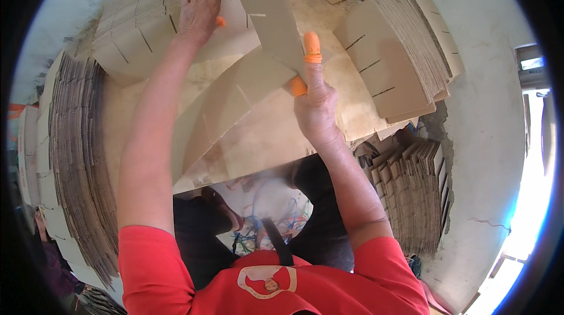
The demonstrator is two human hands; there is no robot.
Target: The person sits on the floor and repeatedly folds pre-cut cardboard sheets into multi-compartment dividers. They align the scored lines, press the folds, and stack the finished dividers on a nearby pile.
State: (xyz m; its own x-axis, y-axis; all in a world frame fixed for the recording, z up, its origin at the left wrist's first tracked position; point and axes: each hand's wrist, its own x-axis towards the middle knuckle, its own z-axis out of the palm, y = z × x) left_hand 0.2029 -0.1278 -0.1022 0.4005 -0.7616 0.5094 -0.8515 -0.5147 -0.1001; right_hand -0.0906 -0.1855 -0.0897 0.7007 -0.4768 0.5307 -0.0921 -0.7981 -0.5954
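Cardboard strip (pixel 267 12) pinched in right hand (pixel 314 100); left hand (pixel 198 14) flat on slotted stack (pixel 147 39).

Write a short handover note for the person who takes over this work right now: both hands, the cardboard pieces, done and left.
Left hand: flat on the fanned stack of slotted strips, far left.
Right hand, orange finger cots: grips a long slotted strip, which meets another strip on the work board.
Done: two strips are together.
Left: more slotted cards wait in the right pile.

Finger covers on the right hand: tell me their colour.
Orange finger covers on the right hand, which grips a cardboard strip; clearest in the head view.
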